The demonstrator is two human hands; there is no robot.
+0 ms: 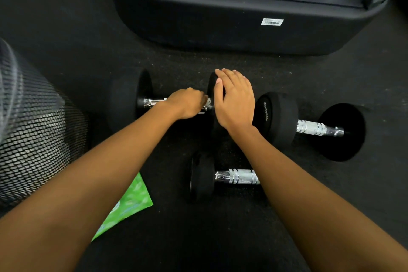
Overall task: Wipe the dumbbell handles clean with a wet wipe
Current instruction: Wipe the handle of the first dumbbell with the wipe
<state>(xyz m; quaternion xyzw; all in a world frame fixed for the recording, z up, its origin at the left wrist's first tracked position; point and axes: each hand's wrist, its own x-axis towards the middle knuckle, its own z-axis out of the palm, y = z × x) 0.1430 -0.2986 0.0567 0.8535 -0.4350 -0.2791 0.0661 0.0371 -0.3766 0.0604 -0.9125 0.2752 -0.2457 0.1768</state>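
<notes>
Green packet (pixel 132 201) left of nearest dumbbell (pixel 236 175)

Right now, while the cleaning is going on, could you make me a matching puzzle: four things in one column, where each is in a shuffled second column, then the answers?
Things:
1. left hand
2. right hand
3. green wipe pack
4. right dumbbell

Places:
A. on the floor, partly under the left forearm
B. lying untouched, chrome handle bare
C. resting on the far dumbbell's black end weight
D. gripping the far dumbbell's handle with a wet wipe

Pairs: 1-D, 2-C, 3-A, 4-B
</notes>
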